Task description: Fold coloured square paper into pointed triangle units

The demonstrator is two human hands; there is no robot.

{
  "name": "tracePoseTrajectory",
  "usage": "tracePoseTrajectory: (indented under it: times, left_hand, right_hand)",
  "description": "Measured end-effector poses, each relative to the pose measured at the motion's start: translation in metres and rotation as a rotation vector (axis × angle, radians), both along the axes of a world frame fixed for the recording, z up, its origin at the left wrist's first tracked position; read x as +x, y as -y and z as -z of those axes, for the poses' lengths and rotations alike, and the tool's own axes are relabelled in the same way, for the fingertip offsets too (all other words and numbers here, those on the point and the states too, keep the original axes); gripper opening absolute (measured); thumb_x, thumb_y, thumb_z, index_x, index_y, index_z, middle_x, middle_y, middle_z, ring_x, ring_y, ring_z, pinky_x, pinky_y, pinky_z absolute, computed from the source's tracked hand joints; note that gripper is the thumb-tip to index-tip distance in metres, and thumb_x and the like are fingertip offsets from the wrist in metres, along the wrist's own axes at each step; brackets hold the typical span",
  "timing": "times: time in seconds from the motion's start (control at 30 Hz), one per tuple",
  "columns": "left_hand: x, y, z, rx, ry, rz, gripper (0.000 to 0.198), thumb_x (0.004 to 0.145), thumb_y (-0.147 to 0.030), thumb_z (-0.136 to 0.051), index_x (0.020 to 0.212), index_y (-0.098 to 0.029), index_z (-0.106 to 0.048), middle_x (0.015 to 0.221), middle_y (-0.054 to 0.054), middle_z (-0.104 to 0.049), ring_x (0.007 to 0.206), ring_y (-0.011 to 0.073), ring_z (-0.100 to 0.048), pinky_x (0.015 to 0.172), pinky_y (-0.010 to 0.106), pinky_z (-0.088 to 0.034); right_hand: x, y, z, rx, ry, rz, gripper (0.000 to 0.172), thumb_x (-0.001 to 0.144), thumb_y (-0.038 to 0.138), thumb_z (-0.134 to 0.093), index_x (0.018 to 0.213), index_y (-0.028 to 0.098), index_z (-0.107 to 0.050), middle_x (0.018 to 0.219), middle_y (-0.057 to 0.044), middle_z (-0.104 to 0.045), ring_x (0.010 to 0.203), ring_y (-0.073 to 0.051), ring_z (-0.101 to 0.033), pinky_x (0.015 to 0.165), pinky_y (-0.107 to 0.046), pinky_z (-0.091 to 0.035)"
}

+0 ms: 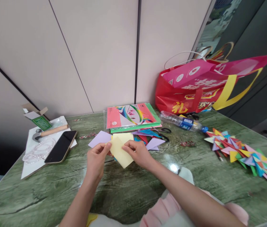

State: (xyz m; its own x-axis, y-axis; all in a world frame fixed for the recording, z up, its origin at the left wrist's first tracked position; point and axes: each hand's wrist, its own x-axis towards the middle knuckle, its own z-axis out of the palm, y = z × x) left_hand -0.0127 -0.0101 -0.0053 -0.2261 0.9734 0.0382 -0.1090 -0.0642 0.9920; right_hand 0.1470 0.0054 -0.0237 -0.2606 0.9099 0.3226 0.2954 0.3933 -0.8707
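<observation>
A pale yellow paper is held up between both hands over the green table. My left hand pinches its left edge between thumb and fingers. On the right side, my right hand grips the same paper with closed fingers. Just behind the hands lie more pale yellow sheets, a purple sheet to the left and purple pieces to the right. Blue and red paper pieces lie beside dark-handled scissors.
Colored paper packs lie near the wall. A plastic bottle, a red bag and folded paper pieces are on the right. At left are a phone, a hammer, beads and a green box.
</observation>
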Motion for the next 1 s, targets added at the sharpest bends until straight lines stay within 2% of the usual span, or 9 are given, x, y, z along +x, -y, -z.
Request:
tracePoseTrajectory:
  times: [0.07, 0.23, 0.33, 0.47, 0.57, 0.77, 1.0]
  left_hand:
    - [0.0002, 0.0003, 0.0003, 0.01, -0.01, -0.025, 0.017, 0.065, -0.031, -0.068, 0.061, -0.014, -0.066, 0.054, -0.003, -0.06, 0.05, 0.009, -0.049, 0.052, 0.021, -0.039]
    - [-0.0002, 0.0031, -0.0022, 0.047, -0.103, -0.09, 0.024, 0.066, -0.029, -0.066, 0.049, -0.014, -0.06, 0.045, -0.004, -0.053, 0.048, 0.0078, -0.046, 0.052, 0.019, -0.036]
    - [-0.0004, 0.0028, -0.0024, 0.035, -0.112, -0.092, 0.025, 0.067, -0.031, -0.065, 0.049, -0.014, -0.058, 0.046, -0.004, -0.054, 0.049, 0.0082, -0.046, 0.052, 0.019, -0.037]
    - [0.0009, 0.0012, -0.001, -0.033, -0.1, -0.005, 0.028, 0.066, -0.042, -0.064, 0.061, -0.014, -0.062, 0.057, -0.002, -0.059, 0.052, 0.0106, -0.049, 0.051, 0.021, -0.041]
    - [0.0034, 0.0016, -0.0005, -0.088, -0.158, 0.069, 0.034, 0.065, -0.048, -0.063, 0.061, -0.014, -0.06, 0.059, -0.001, -0.059, 0.055, 0.0127, -0.052, 0.052, 0.023, -0.044]
    - [0.0082, 0.0049, 0.0009, -0.17, -0.218, 0.285, 0.035, 0.062, -0.046, -0.067, 0.072, -0.012, -0.066, 0.067, 0.003, -0.065, 0.064, 0.018, -0.058, 0.064, 0.03, -0.048]
    - [0.0092, 0.0062, 0.0014, -0.161, -0.254, 0.299, 0.032, 0.065, -0.043, -0.065, 0.055, -0.013, -0.064, 0.055, 0.001, -0.06, 0.059, 0.0161, -0.055, 0.061, 0.027, -0.047]
  right_hand:
    - [0.0001, 0.0, -0.0001, -0.004, 0.002, 0.0, 0.025, 0.081, 0.032, -0.05, 0.065, 0.015, -0.059, 0.057, 0.001, -0.055, 0.052, -0.009, -0.044, 0.051, -0.021, -0.032]
    - [-0.0002, 0.0003, -0.0001, -0.013, 0.0, -0.014, 0.024, 0.081, 0.031, -0.05, 0.064, 0.015, -0.058, 0.057, 0.002, -0.054, 0.053, -0.009, -0.044, 0.051, -0.021, -0.031]
    - [-0.0006, 0.0006, -0.0004, -0.02, -0.007, -0.017, 0.025, 0.08, 0.031, -0.05, 0.063, 0.015, -0.057, 0.056, 0.002, -0.053, 0.052, -0.009, -0.043, 0.051, -0.021, -0.031]
    - [-0.0006, 0.0005, -0.0015, -0.043, -0.041, -0.007, 0.025, 0.08, 0.032, -0.05, 0.063, 0.015, -0.057, 0.057, 0.002, -0.052, 0.052, -0.009, -0.042, 0.05, -0.021, -0.031]
    - [-0.0003, -0.0003, -0.0016, -0.091, -0.094, 0.007, 0.024, 0.079, 0.034, -0.05, 0.065, 0.015, -0.056, 0.055, 0.002, -0.05, 0.05, -0.009, -0.04, 0.048, -0.021, -0.03]
    - [-0.0003, -0.0025, -0.0002, -0.176, -0.193, 0.013, 0.025, 0.077, 0.038, -0.051, 0.065, 0.016, -0.054, 0.057, 0.002, -0.05, 0.051, -0.009, -0.04, 0.046, -0.02, -0.03]
    - [0.0007, -0.0046, -0.0026, -0.172, -0.28, 0.014, 0.027, 0.076, 0.039, -0.053, 0.062, 0.016, -0.054, 0.059, 0.002, -0.05, 0.053, -0.009, -0.041, 0.048, -0.02, -0.032]
